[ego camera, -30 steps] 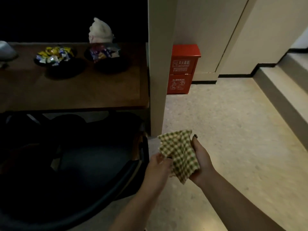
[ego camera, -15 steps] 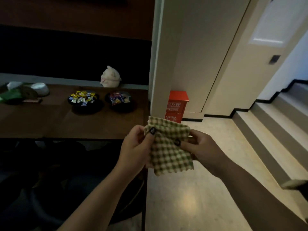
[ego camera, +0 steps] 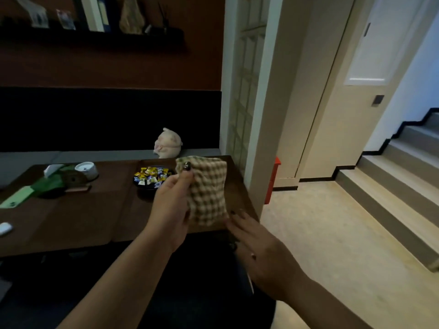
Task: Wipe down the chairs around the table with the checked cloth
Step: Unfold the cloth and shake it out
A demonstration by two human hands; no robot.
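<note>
The left hand (ego camera: pixel 172 205) pinches the checked cloth (ego camera: pixel 207 191) by its top corner, hanging long-axis down over the table (ego camera: pixel 78 217) edge. The right hand (ego camera: pixel 259 248), fingers straight, touches its lower hem. A dark chair (ego camera: pixel 202 293), barely visible, lies directly below both hands.

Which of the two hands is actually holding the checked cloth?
The left hand: its thumb and fingers pinch the cloth near its top corner. The right hand is lower, fingers straight, just below the cloth's bottom edge, gripping nothing.
</note>
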